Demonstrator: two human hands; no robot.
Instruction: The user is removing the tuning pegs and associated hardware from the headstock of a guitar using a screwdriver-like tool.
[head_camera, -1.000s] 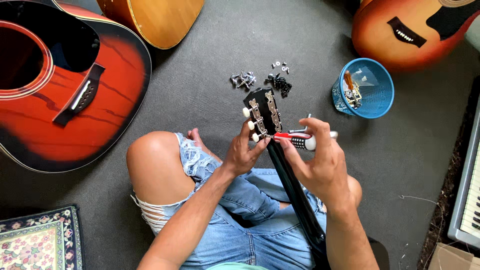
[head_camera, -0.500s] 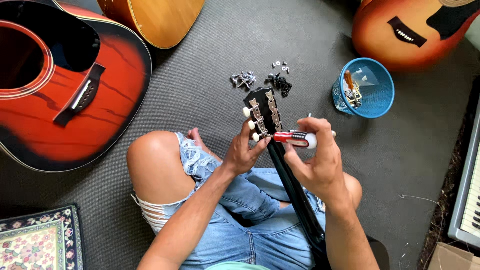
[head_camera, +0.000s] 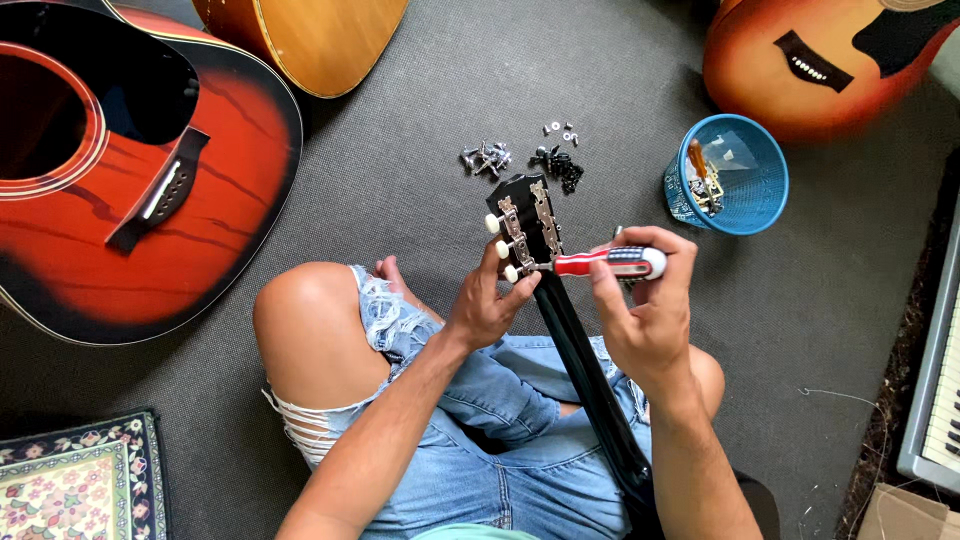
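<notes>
Grey carpet; headstock (head_camera: 526, 222) up, screwdriver (head_camera: 598, 263) crosswise

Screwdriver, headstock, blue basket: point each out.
screwdriver (head_camera: 600, 263), head view, on the red handle.
headstock (head_camera: 527, 222), head view, on its black face between the tuner rows.
blue basket (head_camera: 755, 185), head view, on its inner wall.

A brown cardboard box corner (head_camera: 905, 512) sits at the lower right edge.
</notes>
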